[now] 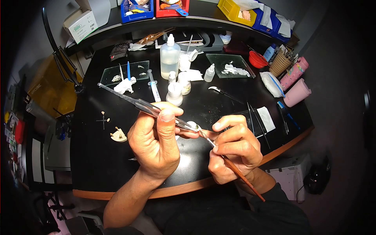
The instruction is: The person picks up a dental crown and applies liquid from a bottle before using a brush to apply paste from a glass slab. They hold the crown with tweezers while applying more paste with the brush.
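L hand (154,143) fingers curled shut, thumb pressing long metal tweezers (141,104) whose tips pinch a small white piece (192,125), centre, above the black table (94,156). R hand (235,150) fingers closed round a thin brush (239,175), tip touching the piece. Clear bottle (170,58) holds liquid; pink cups (297,93) at R. Both wrists raised, forearms angled inward.

hands: left hand (154,143), right hand (235,150), both bare, no gloves or rings seen | left forearm: uncovered to the elbow | right arm: dark sleeve pushed up near the wrist | torso: dark garment worn, plain
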{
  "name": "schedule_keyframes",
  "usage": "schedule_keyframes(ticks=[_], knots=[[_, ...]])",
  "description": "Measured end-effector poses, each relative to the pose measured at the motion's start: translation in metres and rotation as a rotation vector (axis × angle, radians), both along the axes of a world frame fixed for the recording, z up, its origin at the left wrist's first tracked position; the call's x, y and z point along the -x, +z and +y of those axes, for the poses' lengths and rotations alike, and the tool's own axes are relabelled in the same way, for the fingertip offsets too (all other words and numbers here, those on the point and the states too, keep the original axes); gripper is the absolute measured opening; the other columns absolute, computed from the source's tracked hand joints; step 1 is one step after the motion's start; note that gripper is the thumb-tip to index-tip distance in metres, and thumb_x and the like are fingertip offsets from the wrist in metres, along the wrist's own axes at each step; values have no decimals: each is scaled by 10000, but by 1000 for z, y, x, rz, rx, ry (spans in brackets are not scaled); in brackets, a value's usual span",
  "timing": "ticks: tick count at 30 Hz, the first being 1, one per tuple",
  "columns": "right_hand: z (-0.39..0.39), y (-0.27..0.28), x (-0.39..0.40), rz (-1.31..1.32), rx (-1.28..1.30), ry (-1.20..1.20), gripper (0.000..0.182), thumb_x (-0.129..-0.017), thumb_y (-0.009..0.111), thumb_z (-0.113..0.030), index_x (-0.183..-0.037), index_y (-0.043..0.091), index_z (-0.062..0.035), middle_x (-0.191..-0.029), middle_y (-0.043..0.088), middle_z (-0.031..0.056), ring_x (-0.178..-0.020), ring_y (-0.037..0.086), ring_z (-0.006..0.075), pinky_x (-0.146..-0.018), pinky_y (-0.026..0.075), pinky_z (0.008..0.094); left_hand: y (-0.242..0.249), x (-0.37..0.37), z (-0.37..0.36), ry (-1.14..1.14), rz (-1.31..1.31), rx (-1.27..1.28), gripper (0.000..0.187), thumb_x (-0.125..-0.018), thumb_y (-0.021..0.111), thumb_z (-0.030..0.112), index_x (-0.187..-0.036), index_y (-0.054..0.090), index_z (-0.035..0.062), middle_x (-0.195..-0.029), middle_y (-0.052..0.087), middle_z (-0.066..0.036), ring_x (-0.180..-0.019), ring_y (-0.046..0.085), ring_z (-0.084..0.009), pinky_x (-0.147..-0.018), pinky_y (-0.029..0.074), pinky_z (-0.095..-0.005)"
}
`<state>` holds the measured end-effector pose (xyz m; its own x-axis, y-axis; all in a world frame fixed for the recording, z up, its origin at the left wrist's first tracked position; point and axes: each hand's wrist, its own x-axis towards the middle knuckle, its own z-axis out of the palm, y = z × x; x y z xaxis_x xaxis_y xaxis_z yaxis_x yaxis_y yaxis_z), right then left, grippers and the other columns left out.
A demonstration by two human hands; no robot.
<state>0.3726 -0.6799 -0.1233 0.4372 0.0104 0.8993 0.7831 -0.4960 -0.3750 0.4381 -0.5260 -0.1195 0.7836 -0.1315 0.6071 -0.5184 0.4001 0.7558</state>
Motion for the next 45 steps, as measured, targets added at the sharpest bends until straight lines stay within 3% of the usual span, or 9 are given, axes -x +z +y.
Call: schedule_keyframes(ticks=[38,44,45], knots=[[1,1,-1,-13,-16,8,254,-557,625,75,-789,611,-29,-723,577,62,-802,635,292,-709,521,353,-1,-1,-2,-9,-3,22,243,-1031,497,152,-972,551,-78,-806,624,-112,-640,700,-169,-551,600,-256],[-3,0,-3,-38,-35,7,228,-613,642,75,-818,609,-20,-727,590,68,-781,627,290,-706,527,359,2,0,-3,-13,85,15,277,-1048,471,202,-967,553,-49,-706,589,-70,-594,686,-151,-503,552,-224],[-4,4,-4,-48,-33,-17,205,-673,662,83,-851,615,-5,-738,596,83,-814,623,280,-703,535,363,2,-1,-2,-34,125,12,287,-1051,466,218,-965,555,-42,-686,575,-59,-578,680,-144,-484,533,-214]])
